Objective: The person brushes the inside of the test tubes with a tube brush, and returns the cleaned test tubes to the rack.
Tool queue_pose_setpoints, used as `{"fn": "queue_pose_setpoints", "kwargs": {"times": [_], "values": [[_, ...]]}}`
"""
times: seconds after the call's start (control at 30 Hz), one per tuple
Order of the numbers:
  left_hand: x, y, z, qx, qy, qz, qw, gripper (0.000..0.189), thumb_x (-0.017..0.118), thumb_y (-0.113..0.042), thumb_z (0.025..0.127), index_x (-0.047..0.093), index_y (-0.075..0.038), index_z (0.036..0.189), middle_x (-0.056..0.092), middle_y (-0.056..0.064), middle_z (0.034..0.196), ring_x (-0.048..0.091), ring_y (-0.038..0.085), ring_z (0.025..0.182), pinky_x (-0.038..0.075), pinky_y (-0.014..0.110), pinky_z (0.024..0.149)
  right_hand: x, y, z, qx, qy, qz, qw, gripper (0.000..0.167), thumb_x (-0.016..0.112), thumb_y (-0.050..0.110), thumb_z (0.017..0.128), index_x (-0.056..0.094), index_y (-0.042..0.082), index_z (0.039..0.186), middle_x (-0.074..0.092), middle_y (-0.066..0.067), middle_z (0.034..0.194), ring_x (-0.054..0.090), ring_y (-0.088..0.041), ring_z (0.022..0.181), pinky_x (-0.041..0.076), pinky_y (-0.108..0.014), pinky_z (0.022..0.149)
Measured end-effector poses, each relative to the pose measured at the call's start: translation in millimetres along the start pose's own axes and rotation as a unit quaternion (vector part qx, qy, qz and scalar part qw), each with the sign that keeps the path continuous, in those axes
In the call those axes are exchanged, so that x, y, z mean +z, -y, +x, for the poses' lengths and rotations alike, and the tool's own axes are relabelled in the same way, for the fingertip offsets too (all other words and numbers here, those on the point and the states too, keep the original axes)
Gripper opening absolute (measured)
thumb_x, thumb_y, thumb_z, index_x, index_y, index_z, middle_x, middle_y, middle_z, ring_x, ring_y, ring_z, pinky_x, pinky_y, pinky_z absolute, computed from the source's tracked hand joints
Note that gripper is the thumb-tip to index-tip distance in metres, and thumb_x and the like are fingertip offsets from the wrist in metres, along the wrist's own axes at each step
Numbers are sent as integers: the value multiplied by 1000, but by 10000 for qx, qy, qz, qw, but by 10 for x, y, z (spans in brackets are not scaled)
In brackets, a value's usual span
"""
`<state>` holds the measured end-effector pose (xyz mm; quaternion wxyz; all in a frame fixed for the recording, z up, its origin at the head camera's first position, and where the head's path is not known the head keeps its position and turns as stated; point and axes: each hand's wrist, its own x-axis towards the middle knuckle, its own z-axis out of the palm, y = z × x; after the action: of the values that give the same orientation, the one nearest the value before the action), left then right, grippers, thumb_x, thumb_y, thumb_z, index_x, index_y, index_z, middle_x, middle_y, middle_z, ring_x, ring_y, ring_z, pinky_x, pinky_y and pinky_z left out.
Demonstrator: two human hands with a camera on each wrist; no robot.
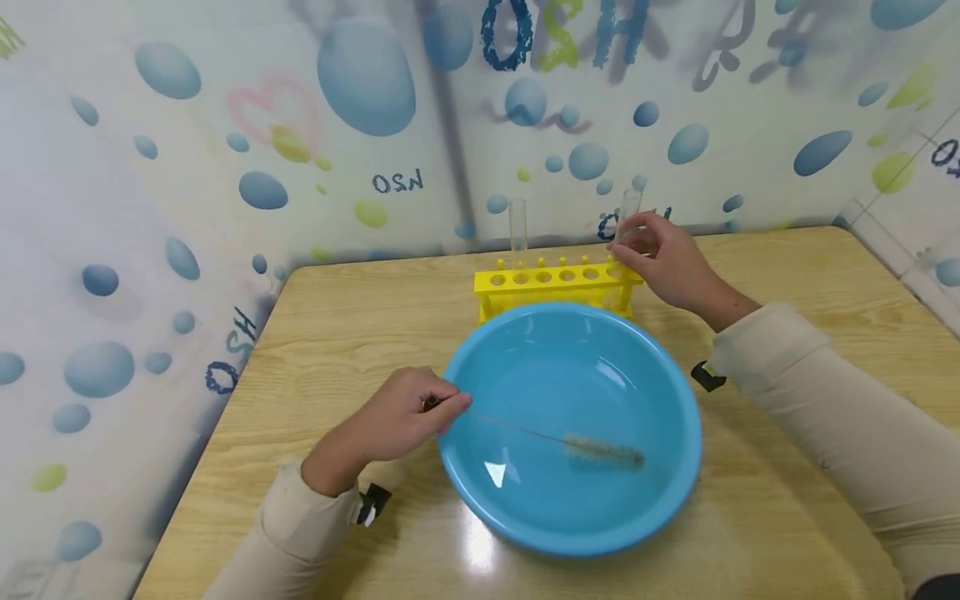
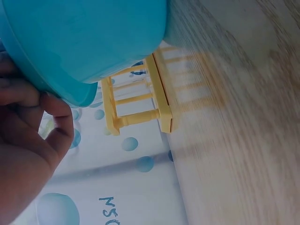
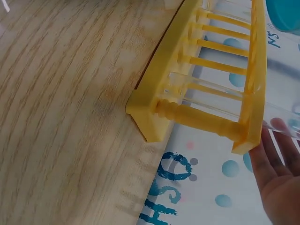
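Observation:
My left hand [image 1: 405, 414] pinches the handle end of a test tube brush [image 1: 600, 450] at the left rim of a blue basin [image 1: 692, 417]. The brush's thin wire slants over the basin, and its bristle head lies low inside. At the back, my right hand [image 1: 671, 262] holds a clear glass test tube [image 1: 630, 202] between thumb and fingers. That tube stands in the right end of a yellow test tube rack [image 1: 555, 283]; in the right wrist view its lower part [image 3: 201, 101] reaches down to the rack's base. Another test tube [image 1: 517, 221] stands toward the rack's left end.
The rack stands directly behind the basin on a wood-grain table [image 1: 360, 325]. A wall covering [image 1: 450, 150] with blue and green drops and lettering rises behind the table's back edge. Dark wrist devices [image 1: 373, 502] sit at both cuffs.

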<state>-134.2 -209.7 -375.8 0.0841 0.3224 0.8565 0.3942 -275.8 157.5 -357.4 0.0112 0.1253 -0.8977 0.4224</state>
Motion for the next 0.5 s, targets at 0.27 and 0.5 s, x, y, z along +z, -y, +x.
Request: {"fn": "queue_pose_setpoints", "kwargs": {"times": [0.27, 0.5], "values": [[27, 14, 28, 23, 57, -29, 10000, 48, 58, -20, 102, 49, -16, 55, 42, -12, 52, 34, 2, 47, 30, 18, 48, -127, 147, -209, -894, -1319, -497, 9860, 54, 63, 30, 98, 45, 11, 146, 57, -19, 125, 54, -29, 112, 49, -34, 99], [12, 0, 11, -48, 30, 45, 10000, 45, 58, -20, 102, 53, -18, 57, 45, -12, 54, 38, 3, 49, 35, 20, 49, -76, 645, -169, -1740, -316, -1134, 9777, 22, 66, 21, 97, 67, 8, 114, 65, -6, 84, 58, -16, 71, 49, -21, 62]]}}
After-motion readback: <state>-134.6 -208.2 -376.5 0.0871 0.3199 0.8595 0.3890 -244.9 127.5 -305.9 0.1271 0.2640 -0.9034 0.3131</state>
